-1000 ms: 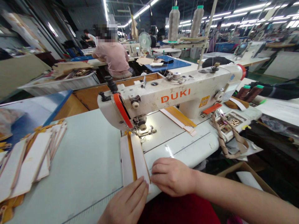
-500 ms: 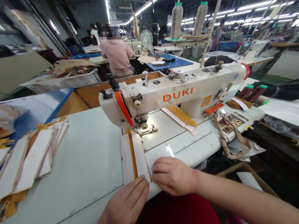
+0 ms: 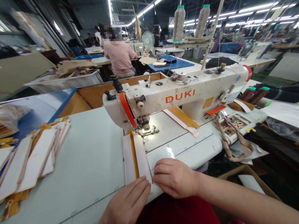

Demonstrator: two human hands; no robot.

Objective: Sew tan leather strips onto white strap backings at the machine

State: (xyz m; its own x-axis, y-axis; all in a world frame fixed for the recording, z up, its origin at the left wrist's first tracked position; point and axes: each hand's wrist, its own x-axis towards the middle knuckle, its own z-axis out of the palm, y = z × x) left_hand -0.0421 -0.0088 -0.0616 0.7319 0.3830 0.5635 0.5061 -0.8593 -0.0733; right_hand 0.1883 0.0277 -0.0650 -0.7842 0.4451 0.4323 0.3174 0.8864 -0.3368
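A long white panel (image 3: 143, 155) with a mustard zipper strip (image 3: 134, 154) along it lies on the sewing machine bed. Its far end is under the presser foot area of the white sewing machine (image 3: 149, 96), where a lamp glows. My left hand (image 3: 130, 197) rests on the panel's near end, fingers stretched out flat together. Beside it, my right hand (image 3: 174, 177) has curled fingers pinched at the panel's right edge. A metal guide (image 3: 150, 132) sits just right of the panel's far end.
Stacked white panels with mustard zippers (image 3: 35, 155) lie at the left. More mustard and white strips (image 3: 182, 119) rest under the machine arm. At the right are a small parts tray (image 3: 235, 124) and a cardboard box (image 3: 247, 174). Thread cones (image 3: 179, 23) stand behind; a person in pink (image 3: 120, 57) sits beyond.
The whole view has shifted slightly, so everything appears a little lower and further right. Both hands keep their places on the panel, which shows no clear movement on the bed.
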